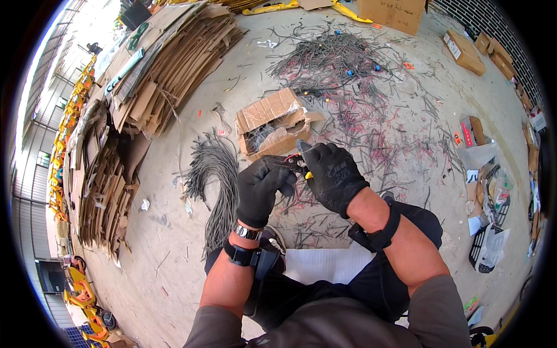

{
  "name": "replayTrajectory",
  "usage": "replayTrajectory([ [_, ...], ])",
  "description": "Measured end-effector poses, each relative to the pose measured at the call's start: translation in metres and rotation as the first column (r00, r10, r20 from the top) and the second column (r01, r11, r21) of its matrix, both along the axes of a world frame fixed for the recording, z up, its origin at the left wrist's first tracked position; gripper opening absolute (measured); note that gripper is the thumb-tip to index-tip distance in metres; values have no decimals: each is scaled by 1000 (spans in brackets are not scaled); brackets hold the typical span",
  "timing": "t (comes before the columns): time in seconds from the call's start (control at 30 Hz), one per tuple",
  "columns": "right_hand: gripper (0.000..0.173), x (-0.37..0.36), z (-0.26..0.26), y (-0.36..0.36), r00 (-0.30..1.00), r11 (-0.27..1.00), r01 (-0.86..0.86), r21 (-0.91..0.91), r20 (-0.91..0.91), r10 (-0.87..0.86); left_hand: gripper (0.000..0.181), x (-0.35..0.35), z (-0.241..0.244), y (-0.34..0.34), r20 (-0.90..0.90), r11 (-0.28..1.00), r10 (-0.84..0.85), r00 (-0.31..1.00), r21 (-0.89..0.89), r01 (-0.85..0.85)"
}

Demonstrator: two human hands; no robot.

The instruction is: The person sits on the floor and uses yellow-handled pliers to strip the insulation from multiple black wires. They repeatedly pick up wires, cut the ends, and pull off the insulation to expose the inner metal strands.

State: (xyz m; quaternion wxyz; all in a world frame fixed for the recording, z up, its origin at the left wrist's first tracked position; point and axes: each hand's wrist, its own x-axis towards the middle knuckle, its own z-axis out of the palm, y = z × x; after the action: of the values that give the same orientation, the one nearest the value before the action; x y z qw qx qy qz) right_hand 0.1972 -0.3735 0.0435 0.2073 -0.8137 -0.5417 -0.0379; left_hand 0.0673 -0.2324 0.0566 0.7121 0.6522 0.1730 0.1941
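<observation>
Both of my hands wear black gloves and meet in front of me above the floor. My right hand (336,176) is closed around a small dark hand tool (309,175), probably a wire stripper or cutter, with a yellow part by the palm. Pinched in my left hand (261,185) is a thin wire (293,155), red where it shows beside the tool's jaws. The gloves hide most of the tool and the wire. Left of my left hand lies a bent bundle of grey cables (222,187). Just beyond the hands, an open cardboard box (272,106) holds some clear plastic.
A heap of grey cable scraps (335,56) lies ahead, with red and grey offcuts (374,148) strewn nearer. Stacked flattened cardboard (174,65) rises at left, beyond which stand yellow vehicles (80,287). A small box (473,130) and plastic packaging (489,248) lie at right.
</observation>
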Motion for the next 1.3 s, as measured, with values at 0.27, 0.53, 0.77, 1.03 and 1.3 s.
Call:
replayTrajectory([
  [0.27, 52, 6, 8, -7, 984, 999, -41, 10, -175, 42, 16, 1, -1, -2, 9, 999, 4, 1000, -32, -4],
  [0.53, 32, 9, 5, -8, 827, 991, -106, 87, -546, 137, 13, -2, 4, -3, -65, 994, 57, 996, 94, -51],
  [0.77, 36, 13, 25, -8, 661, 972, -231, 51, -724, 195, 8, -7, 10, -1, -30, 998, 35, 999, 45, -33],
  [1.03, 26, 14, 34, -9, 355, 963, -263, 55, -923, 149, 10, -7, 12, -3, 50, 995, 14, 999, 96, -19],
  [1.3, 26, 13, 28, -5, 543, 978, -204, 35, -827, 143, 8, -9, 14, 0, -55, 983, 19, 998, 185, -9],
])
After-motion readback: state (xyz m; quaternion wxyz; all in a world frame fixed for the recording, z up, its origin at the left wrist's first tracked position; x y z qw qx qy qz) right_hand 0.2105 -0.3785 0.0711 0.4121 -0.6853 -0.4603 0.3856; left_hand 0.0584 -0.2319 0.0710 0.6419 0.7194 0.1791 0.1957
